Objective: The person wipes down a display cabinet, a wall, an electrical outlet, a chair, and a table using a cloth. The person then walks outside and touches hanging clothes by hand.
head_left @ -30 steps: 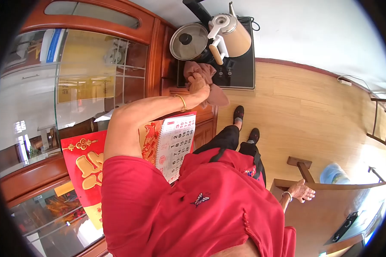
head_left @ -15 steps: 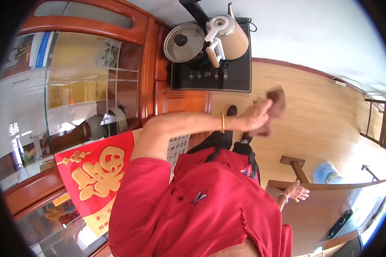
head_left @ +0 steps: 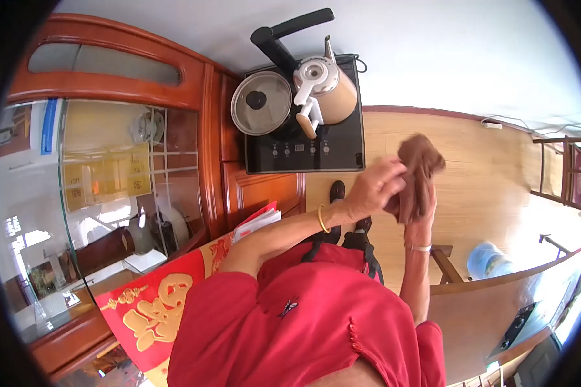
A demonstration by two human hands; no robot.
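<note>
A crumpled brown cloth (head_left: 417,177) is held up over the floor, right of the stove. My left hand (head_left: 376,187), with a gold bracelet at the wrist, has its bent, slightly blurred fingers closed on the cloth's left edge. My right hand (head_left: 426,216), wearing a pale bracelet, is raised against the cloth from below; the cloth hides most of its fingers. On the black stove (head_left: 265,160) stand a lidded pan (head_left: 271,116) and a beige kettle (head_left: 339,97) with a white and wooden handle.
A red-brown glass-door cabinet (head_left: 212,142) stands at the left, with a red calendar (head_left: 135,309) below it. At the lower right is a wooden table (head_left: 471,322), with a blue-white bag (head_left: 487,260) beyond its edge. Chair frames (head_left: 565,169) stand at the far right.
My left hand has carried the cloth from the stove's front edge to the right. My right hand has come up from the table's edge to the cloth. The view has shifted, showing the stove lower.
</note>
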